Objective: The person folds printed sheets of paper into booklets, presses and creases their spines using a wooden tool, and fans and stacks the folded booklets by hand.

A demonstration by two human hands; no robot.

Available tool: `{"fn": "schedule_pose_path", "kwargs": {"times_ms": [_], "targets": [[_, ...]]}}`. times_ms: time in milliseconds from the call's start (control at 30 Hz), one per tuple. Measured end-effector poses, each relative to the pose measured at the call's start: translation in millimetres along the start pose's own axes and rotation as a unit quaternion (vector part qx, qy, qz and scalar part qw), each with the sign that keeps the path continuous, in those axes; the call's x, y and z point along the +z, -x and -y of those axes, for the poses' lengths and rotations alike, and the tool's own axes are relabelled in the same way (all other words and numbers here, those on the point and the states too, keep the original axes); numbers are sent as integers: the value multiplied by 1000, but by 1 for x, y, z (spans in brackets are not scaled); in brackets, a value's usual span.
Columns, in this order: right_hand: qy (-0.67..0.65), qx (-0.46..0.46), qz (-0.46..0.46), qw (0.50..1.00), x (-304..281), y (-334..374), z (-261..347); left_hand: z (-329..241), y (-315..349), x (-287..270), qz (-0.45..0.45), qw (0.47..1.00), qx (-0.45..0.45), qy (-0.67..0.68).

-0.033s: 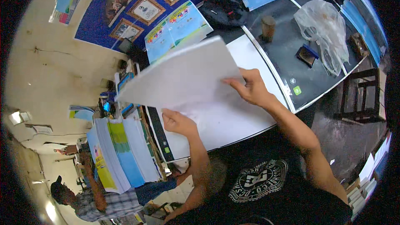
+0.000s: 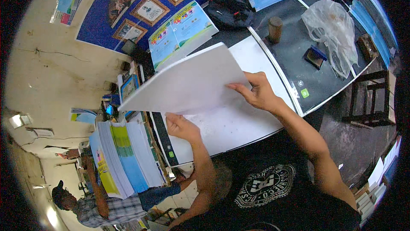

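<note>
Both my hands hold a thin stack of white paper sheets (image 2: 192,79), tilted up over the table. My right hand (image 2: 258,92) pinches its right edge, thumb on the near face and fingers behind. My left hand (image 2: 181,127) is closed at the lower left corner, with thumb and fingertips on the paper's edge. Beneath the stack lies a flat white surface (image 2: 230,130) on the black table. Past the far edge of the stack, printed blue sheets (image 2: 183,32) with colourful pictures lie partly covered.
A tall pile of printed sheets (image 2: 128,158) stands left of the table. To the right lie a brown cylinder (image 2: 275,29), a small dark blue box (image 2: 315,56) and a clear plastic bag (image 2: 335,30). A black bag (image 2: 230,11) sits behind. At lower left is another person (image 2: 106,207).
The upper edge of the paper stack has dipped slightly toward me. Both hands have stayed in nearly the same place, still gripping it.
</note>
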State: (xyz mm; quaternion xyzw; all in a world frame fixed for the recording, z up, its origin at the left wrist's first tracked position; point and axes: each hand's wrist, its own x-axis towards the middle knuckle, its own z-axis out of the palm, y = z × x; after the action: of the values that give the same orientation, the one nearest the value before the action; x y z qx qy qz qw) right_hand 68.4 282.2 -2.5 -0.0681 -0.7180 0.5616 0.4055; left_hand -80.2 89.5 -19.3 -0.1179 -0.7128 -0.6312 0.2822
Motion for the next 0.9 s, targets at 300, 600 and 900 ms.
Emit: {"fn": "schedule_pose_path", "kwargs": {"times_ms": [300, 600, 900], "targets": [[-19, 44, 25, 999, 10, 2, 18, 0, -8, -19, 224, 970, -9, 94], [-28, 32, -70, 997, -10, 3, 32, 0, 15, -16, 240, 956, -72, 152], [29, 75, 55, 995, -21, 16, 42, -29, 23, -15, 222, 964, -61, 131]]}}
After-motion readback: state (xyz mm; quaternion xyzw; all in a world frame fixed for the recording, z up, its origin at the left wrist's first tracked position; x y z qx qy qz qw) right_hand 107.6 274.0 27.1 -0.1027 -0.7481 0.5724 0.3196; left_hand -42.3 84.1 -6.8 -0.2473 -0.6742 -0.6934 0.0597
